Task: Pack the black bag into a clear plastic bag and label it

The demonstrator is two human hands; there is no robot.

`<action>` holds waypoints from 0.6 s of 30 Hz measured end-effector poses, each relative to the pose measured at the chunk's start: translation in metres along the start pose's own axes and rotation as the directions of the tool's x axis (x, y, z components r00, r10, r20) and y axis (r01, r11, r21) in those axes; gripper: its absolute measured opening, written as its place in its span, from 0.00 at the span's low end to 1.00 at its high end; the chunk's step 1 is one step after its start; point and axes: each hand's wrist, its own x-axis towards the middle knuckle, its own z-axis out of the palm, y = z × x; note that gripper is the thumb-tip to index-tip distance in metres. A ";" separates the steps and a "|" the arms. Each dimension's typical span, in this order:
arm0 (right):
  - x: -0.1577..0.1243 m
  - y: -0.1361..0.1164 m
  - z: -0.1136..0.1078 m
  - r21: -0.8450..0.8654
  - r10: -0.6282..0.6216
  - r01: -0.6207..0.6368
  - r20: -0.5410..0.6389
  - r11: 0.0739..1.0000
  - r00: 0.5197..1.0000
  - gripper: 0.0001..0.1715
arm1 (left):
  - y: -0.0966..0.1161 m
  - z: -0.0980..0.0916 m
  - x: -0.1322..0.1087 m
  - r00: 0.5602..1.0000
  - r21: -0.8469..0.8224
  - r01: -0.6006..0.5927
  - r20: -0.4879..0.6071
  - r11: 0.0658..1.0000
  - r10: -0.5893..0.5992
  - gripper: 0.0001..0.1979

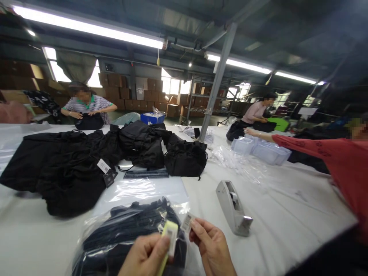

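My left hand [146, 255] pinches a yellow-backed strip of barcode labels [171, 234], held upright over a dark bag in clear plastic [115, 237]. Between the thumb and fingers of my right hand [211, 245] is a single white barcode sticker [187, 222], apart from the strip. The plastic-wrapped bag lies on the white table [201, 199] beneath both hands, its near part partly covered by my left hand. To the right of my hands stands a grey tape dispenser [234, 209].
Several black drawstring bags [71, 168] lie to the left and ahead, one with a white hang tag [103, 166]. Clear plastic bags [241, 165] are spread at the right. A co-worker's red sleeve [304, 145] reaches in there. A metal post [217, 84] rises beyond the table.
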 end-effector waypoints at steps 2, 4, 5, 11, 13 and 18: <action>0.000 -0.011 -0.011 -0.100 -0.019 0.021 0.017 0.995 1.000 0.22 | 0.028 -0.019 0.020 0.980 0.134 -0.135 -0.131 0.982 0.152 0.29; -0.002 -0.021 -0.022 -0.221 -0.021 0.028 0.036 0.975 0.999 0.21 | 0.055 -0.033 0.053 0.953 0.212 -0.190 -0.195 0.959 0.232 0.27; -0.002 -0.026 -0.026 -0.280 -0.009 0.022 0.047 0.960 0.999 0.21 | 0.065 -0.036 0.073 0.941 0.242 -0.216 -0.207 0.946 0.268 0.27; 0.002 -0.041 -0.043 -0.463 0.161 -0.112 0.068 0.879 0.985 0.18 | 0.072 -0.009 0.207 0.901 0.391 -0.255 -0.234 0.884 0.364 0.18; 0.004 -0.042 -0.049 -0.483 0.222 -0.170 0.053 0.859 0.974 0.16 | 0.061 0.006 0.237 0.915 0.427 -0.209 -0.231 0.880 0.329 0.13; 0.010 -0.043 -0.058 -0.491 0.312 -0.286 -0.030 0.823 0.950 0.14 | 0.031 0.039 0.264 0.998 0.466 -0.060 -0.003 0.883 0.070 0.19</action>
